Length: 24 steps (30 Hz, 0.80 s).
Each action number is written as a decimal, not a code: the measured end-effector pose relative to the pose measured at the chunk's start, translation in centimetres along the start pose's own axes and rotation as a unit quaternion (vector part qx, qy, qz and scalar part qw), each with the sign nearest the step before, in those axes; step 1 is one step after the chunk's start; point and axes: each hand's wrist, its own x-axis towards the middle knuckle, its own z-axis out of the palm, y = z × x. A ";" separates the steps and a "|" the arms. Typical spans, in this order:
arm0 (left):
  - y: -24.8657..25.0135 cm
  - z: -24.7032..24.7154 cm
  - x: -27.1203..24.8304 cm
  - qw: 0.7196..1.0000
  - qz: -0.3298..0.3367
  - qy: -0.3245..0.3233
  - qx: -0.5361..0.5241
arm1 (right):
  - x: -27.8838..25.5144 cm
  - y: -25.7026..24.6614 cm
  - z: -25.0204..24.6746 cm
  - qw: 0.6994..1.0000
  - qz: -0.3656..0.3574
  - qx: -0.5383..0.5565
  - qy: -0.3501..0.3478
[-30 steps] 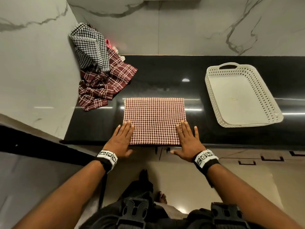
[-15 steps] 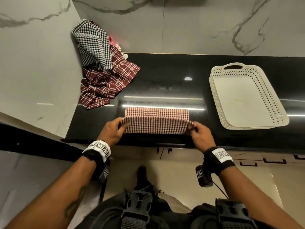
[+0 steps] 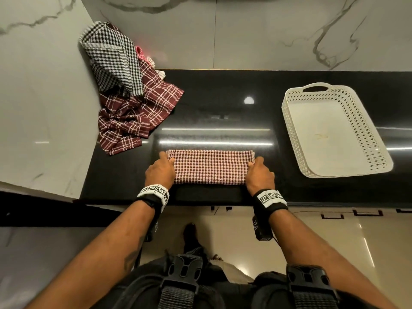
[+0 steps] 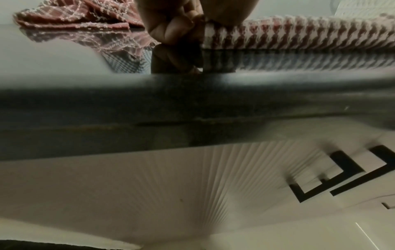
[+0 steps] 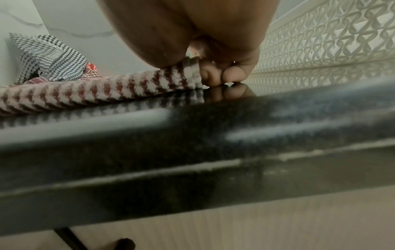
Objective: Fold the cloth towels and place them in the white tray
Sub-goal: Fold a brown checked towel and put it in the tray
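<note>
A red-and-white houndstooth towel (image 3: pixel 210 167) lies folded into a long narrow band near the front edge of the black counter (image 3: pixel 223 108). My left hand (image 3: pixel 161 169) pinches its left end (image 4: pixel 215 32) with curled fingers. My right hand (image 3: pixel 258 171) pinches the right end (image 5: pixel 188 72) the same way, fingertips touching the counter. The white perforated tray (image 3: pixel 376 152) sits to the right with nothing in it. A heap of loose towels lies at the back left: a maroon plaid one (image 3: pixel 136 117) and a black-and-white checked one (image 3: pixel 111 56) on top.
Marble walls close off the back and the left side of the counter. The tray's wall (image 5: pixel 320 50) stands close to the right of my right hand. Tiled floor and my legs show below the counter's front edge.
The towel lay flat under both open palms. Both hands then took its near edge and carried it over to the far edge, halving it into a narrow band.
</note>
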 end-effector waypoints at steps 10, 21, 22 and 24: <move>-0.6 0.0 0.0 0.999 -0.009 0.044 0.019 | -0.1 -0.6 0.0 0.997 0.006 -0.065 0.046; 4.0 3.6 -0.1 0.934 0.283 -0.101 0.194 | -2.0 -5.2 4.1 0.941 -0.239 -0.165 -0.171; 2.9 3.7 0.0 0.940 0.264 -0.099 0.192 | -1.5 -4.2 3.9 0.934 -0.249 -0.187 -0.174; 0.3 3.4 -0.2 0.953 0.237 -0.075 0.173 | -0.4 -2.0 3.0 0.928 -0.258 -0.207 -0.171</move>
